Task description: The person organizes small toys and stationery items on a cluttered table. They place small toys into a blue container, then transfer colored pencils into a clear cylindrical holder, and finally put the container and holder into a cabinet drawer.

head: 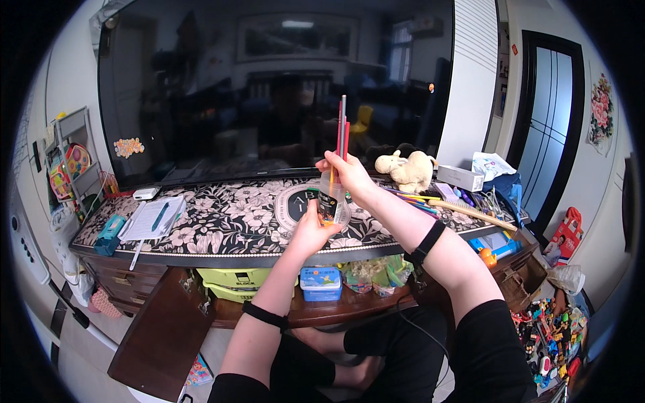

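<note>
My left hand (313, 229) holds a clear jar (330, 201) with a dark label, upright above the floral mat (232, 211). At the jar's mouth, my right hand (347, 174) grips a small bundle of pencils (343, 126), red and grey, which point upward. A yellow pencil's lower part reaches into the jar. More pencils and pens (410, 197) lie on the mat beside my right forearm, near a plush toy animal (407, 169).
A large television stands behind the mat. Papers (153, 216) with a pen and a teal box (109, 234) lie at left. A wooden-handled brush or stick (473, 214) lies right. Below, an open cabinet door (161, 332) juts out beside green bins (234, 277). Toys (552, 337) cover the floor at right.
</note>
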### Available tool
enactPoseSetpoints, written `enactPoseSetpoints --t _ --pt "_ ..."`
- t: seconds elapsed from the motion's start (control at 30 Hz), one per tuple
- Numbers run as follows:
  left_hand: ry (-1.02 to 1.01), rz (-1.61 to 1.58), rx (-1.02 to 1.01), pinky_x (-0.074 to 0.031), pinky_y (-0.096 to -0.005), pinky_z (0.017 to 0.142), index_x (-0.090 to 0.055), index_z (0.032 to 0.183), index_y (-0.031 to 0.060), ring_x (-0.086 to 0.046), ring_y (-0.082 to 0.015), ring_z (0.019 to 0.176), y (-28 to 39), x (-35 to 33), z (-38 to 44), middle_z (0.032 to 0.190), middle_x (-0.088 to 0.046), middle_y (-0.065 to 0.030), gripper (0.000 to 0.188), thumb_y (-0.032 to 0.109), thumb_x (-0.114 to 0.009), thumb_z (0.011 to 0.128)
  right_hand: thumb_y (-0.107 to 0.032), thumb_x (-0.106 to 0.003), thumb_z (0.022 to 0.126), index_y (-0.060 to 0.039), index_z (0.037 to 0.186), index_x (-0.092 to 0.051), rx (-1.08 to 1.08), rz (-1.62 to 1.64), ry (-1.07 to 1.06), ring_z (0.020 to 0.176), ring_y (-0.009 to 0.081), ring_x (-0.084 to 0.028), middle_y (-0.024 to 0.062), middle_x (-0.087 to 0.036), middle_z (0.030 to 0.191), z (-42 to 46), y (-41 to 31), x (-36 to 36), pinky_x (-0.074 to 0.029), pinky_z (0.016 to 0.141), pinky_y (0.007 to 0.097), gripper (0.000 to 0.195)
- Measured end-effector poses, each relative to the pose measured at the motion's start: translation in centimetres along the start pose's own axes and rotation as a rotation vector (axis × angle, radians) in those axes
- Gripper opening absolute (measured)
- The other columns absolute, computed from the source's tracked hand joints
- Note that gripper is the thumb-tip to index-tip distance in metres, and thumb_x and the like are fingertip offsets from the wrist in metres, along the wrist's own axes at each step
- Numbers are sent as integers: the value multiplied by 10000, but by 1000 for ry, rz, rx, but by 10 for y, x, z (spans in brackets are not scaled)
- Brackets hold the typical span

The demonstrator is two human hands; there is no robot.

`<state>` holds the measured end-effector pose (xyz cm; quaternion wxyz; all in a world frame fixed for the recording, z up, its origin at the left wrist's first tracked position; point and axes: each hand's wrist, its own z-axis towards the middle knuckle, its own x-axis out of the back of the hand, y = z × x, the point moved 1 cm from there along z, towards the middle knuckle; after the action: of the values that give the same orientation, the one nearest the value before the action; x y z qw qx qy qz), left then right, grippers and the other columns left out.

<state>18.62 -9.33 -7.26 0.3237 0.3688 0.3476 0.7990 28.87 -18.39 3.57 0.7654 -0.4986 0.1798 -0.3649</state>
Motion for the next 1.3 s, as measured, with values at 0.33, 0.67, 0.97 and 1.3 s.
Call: enactPoseSetpoints --t 0.33,0.67,0.97,1.3 --pt "-14 33 30 -532 -343 849 -421 1238 -23 -687 -224 937 2 2 0 1046 -687 -161 630 178 -797 774 -276 -652 934 -91 1016 -635 -128 101 -162 1009 154 -617 59 -695 1033 -7 10 8 -445 941 358 203" --pt "166 -81 46 -535 -344 807 -435 1255 16 -667 -214 879 -17 5 0 1024 -663 -139 611 151 -786 773 -510 -598 934 -111 1257 -508 -128 167 -73 1145 190 -577 65 -626 1202 3 -4 22 -422 950 389 521" --pt "339 173 123 -510 -451 860 -431 1263 17 -658 -395 980 -27 73 -18 1041 -673 -220 660 231 -789 751 -437 -482 977 15 1338 -516 -49 -1236 -378 1231 397 -540 263 -579 1302 49 108 87 -422 1044 405 579" --pt "401 36 128 -508 -432 828 -420 1224 -5 -671 -361 950 -18 99 -34 1006 -676 -198 589 151 -772 778 -632 -306 970 -98 1472 -408 -368 -1536 -133 1401 342 -374 185 -442 1480 105 162 93 -248 1109 621 740"
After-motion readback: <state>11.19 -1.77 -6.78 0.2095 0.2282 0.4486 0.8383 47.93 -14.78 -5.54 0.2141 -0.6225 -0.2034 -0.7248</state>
